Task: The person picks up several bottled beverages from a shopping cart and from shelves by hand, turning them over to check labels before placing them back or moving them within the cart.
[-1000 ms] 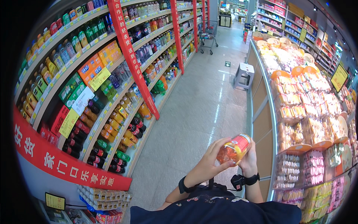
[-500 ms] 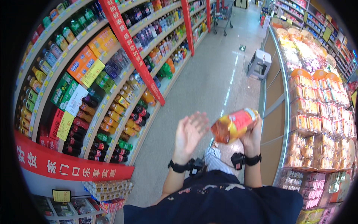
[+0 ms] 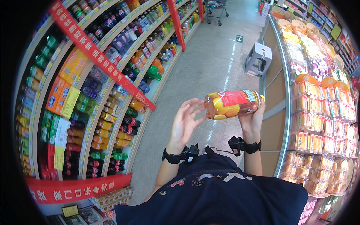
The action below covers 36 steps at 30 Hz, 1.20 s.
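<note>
A large drink bottle (image 3: 233, 105) with a red and yellow fruit label lies nearly level in front of my chest. My right hand (image 3: 252, 122) is closed around its neck end, where a bit of yellow cap shows. The bottle's reddish-brown base points left. Beside that base is my left hand (image 3: 183, 122), its fingers apart and slightly curled. Its fingertips come right up to the base; whether they touch it I cannot tell. Both wrists wear black bands with small boxes.
Shelves (image 3: 129, 157) packed with bottled drinks line the left, with red banner strips (image 3: 101, 62) across them. A glass-edged counter of packaged bread (image 3: 313, 112) runs along the right. Ahead stand a grey plastic stool (image 3: 258, 58) and a shopping cart (image 3: 215, 13).
The bottle has swung from tilted to nearly level, its label now facing up more plainly. My left hand has turned, its fingers now reaching toward the base. My view has shifted slightly.
</note>
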Tool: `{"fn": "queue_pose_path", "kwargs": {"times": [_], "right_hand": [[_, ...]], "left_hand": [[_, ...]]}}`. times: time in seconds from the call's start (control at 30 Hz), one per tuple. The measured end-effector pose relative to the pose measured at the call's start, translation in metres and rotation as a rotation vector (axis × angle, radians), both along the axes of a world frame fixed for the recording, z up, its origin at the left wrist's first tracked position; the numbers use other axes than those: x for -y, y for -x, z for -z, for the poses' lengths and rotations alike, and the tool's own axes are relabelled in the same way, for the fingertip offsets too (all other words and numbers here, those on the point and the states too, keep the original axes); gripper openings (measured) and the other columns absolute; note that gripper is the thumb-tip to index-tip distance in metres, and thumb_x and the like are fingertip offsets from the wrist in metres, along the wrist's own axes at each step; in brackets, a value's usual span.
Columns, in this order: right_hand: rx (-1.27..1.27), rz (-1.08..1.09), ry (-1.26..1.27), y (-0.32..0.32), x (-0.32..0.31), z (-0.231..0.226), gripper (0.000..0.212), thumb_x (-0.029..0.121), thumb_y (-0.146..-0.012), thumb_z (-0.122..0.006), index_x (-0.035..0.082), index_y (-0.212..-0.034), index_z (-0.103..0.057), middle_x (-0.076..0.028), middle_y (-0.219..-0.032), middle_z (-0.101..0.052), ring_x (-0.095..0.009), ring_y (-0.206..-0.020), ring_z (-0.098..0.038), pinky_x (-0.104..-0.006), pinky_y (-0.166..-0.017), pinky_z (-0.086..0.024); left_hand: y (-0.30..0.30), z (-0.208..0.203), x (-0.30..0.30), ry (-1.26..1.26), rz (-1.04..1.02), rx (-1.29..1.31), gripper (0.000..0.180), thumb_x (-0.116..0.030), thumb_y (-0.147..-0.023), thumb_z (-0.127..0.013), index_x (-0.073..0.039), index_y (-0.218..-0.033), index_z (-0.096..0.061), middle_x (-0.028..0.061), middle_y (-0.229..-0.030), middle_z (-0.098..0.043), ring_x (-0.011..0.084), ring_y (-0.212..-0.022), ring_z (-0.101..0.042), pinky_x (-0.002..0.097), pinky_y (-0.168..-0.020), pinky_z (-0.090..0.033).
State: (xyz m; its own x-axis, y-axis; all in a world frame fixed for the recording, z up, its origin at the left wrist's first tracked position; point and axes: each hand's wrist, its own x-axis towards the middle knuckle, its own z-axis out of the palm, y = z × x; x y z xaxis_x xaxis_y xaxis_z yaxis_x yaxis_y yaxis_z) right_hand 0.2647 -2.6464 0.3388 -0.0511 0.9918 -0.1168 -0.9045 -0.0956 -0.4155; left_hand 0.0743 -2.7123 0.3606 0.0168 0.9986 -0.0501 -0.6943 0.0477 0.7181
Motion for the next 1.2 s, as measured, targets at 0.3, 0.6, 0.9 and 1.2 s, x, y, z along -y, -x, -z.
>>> {"fn": "queue_pose_path", "kwargs": {"times": [0.3,0.6,0.9,1.2], "right_hand": [[0.067,0.072,0.123,-0.029,-0.089,-0.002,0.040,0.041,-0.084,-0.028,0.008,-0.100,-0.043,-0.007,-0.093,-0.053,-0.019,-0.087,-0.052,-0.0346,-0.073,-0.044],[0.252,0.508,0.066,-0.045,-0.198,-0.005,0.036,0.035,-0.086,-0.029,0.005,-0.100,-0.043,-0.007,-0.093,-0.054,-0.016,-0.086,-0.053,-0.0302,-0.075,-0.043],[0.653,0.802,-0.212,-0.025,-0.331,-0.047,0.038,0.030,-0.083,-0.036,0.001,-0.108,-0.036,-0.009,-0.103,-0.046,-0.016,-0.098,-0.044,-0.0286,-0.085,-0.034],[0.290,0.605,-0.147,-0.036,-0.465,-0.043,0.034,0.029,-0.082,-0.034,0.000,-0.095,-0.047,-0.011,-0.088,-0.055,-0.020,-0.085,-0.053,-0.0307,-0.078,-0.041]], "left_hand": [[-0.017,0.007,-0.130,0.088,0.289,0.498,0.049,-0.034,-0.078,-0.038,0.000,-0.113,-0.036,0.0170,-0.121,-0.034,0.0260,-0.110,-0.034,0.0396,-0.091,-0.029],[-0.060,0.005,-0.277,0.171,0.542,0.390,0.058,-0.044,-0.080,-0.029,-0.001,-0.118,-0.033,0.0153,-0.125,-0.030,0.0256,-0.113,-0.032,0.0393,-0.093,-0.024],[-0.082,-0.007,-0.445,0.160,0.293,0.035,0.029,-0.026,-0.083,-0.033,-0.002,-0.090,-0.049,0.0105,-0.097,-0.053,0.0186,-0.090,-0.051,0.0303,-0.080,-0.040],[-0.051,-0.023,-0.543,0.001,0.399,0.402,0.058,-0.045,-0.080,-0.024,-0.002,-0.117,-0.033,0.0154,-0.121,-0.035,0.0238,-0.113,-0.032,0.0388,-0.094,-0.024]]}}
